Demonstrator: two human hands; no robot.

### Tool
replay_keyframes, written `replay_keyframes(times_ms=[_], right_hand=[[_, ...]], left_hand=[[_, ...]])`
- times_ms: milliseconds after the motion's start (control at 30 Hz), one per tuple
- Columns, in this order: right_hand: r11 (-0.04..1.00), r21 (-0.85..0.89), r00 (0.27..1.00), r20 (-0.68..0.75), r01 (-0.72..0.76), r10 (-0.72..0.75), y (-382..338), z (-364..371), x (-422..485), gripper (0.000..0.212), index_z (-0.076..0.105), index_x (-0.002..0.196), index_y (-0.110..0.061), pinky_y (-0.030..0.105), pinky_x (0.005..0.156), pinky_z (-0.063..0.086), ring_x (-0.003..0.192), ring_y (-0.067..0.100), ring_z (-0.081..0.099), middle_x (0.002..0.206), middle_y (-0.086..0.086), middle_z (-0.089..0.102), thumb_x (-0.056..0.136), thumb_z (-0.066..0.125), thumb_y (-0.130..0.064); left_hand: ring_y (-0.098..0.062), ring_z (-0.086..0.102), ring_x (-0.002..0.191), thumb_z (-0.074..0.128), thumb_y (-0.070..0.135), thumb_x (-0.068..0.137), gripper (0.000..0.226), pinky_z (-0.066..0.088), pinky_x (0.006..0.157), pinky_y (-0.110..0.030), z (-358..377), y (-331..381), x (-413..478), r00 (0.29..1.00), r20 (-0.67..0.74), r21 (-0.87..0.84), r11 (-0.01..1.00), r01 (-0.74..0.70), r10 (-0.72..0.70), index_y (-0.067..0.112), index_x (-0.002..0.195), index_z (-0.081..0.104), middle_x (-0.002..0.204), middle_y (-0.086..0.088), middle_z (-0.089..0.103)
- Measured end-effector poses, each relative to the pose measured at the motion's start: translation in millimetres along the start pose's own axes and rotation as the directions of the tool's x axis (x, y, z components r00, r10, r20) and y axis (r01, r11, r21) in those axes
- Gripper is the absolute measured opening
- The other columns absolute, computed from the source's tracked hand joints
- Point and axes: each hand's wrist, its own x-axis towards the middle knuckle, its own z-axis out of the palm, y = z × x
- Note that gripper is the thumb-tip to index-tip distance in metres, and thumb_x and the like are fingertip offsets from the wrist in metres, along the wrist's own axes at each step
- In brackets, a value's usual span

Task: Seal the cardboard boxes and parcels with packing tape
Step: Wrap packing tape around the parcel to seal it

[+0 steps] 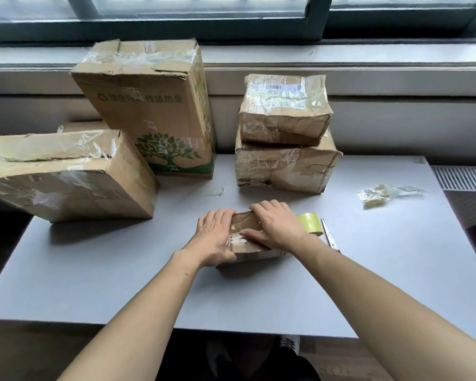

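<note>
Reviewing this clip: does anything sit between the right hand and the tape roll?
Nothing visible does. The right hand rests on the small box, the tape roll lies just beside its wrist, and the scissors are beyond the roll.

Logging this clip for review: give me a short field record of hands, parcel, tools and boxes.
left hand: grips parcel end
right hand: presses parcel top, fingers flat
tape roll: right of parcel
scissors: right of tape roll
tall box: upright, back left
box stack: two, back right
table: grey
</note>
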Motion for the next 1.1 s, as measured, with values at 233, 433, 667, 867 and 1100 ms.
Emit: replay_keyframes(times_ms=[233, 433, 667, 867, 1100], right_hand=[[0.997, -0.031, 0.993, 0.084, -0.077, 0.079, -6.8, 1.4, 7.2, 0.070, 0.047, 0.126, -0.017, 0.042, 0.093, 0.039, 0.114, 0.032, 0.048, 0.124, 0.008, 0.052, 0.086, 0.050, -0.074], [0.996, -0.059, 0.996, 0.050, -0.071, 0.074, -8.4, 2.7, 4.9, 0.069, 0.048, 0.123, -0.013, 0.042, 0.089, 0.040, 0.112, 0.034, 0.049, 0.121, 0.011, 0.053, 0.088, 0.047, -0.073], [0.992, 0.008, 0.992, 0.018, -0.126, 0.125, 0.9, -11.1, -1.1, 0.051, 0.048, 0.132, -0.016, 0.042, 0.097, 0.037, 0.118, 0.034, 0.049, 0.127, 0.011, 0.057, 0.100, 0.042, -0.055], [0.920, 0.176, 0.936, 0.018, -0.349, 0.352, 24.7, -21.8, -28.7, 0.043, 0.052, 0.128, -0.016, 0.042, 0.101, 0.035, 0.122, 0.034, 0.049, 0.129, 0.010, 0.059, 0.104, 0.038, -0.049], [0.623, 0.614, 0.849, 0.157, -0.484, 0.505, 56.6, -17.0, -55.5, 0.049, 0.052, 0.072, -0.009, 0.020, 0.052, 0.044, 0.063, 0.016, 0.055, 0.069, 0.005, 0.055, 0.090, 0.065, -0.053]], left_hand=[[-0.017, 0.028, 0.124, 0.061, 0.081, 0.065, 0.106, 0.023, 0.108, -0.034, 0.9, -0.7, 0.1, 1.000, 0.019, -0.070, 0.998, 0.003, -0.002, 0.022, 0.145, 0.025, 0.134, 0.006, 0.032], [-0.023, 0.035, 0.123, 0.044, 0.050, 0.100, 0.048, 0.035, 0.103, -0.040, 11.7, 6.0, 0.3, 0.978, -0.175, -0.151, 0.984, 0.091, -0.118, 0.021, 0.138, 0.041, 0.132, 0.000, 0.044], [-0.022, 0.034, 0.133, 0.037, 0.067, 0.094, 0.068, 0.014, 0.112, -0.039, 4.4, 6.4, 2.8, 0.985, -0.143, 0.023, 0.995, 0.098, -0.093, 0.023, 0.146, 0.034, 0.141, 0.000, 0.042], [-0.018, 0.012, 0.148, 0.058, 0.085, 0.068, 0.123, 0.003, 0.121, -0.046, -10.2, 37.2, 12.6, 0.993, 0.088, 0.047, 0.995, -0.083, 0.079, 0.018, 0.158, 0.006, 0.160, -0.001, 0.018], [-0.023, 0.031, 0.134, 0.061, 0.085, 0.062, 0.127, 0.022, 0.111, -0.048, 3.5, 52.0, 35.0, 0.994, 0.100, 0.126, 0.990, -0.062, 0.049, 0.026, 0.157, 0.002, 0.141, -0.002, 0.035]])
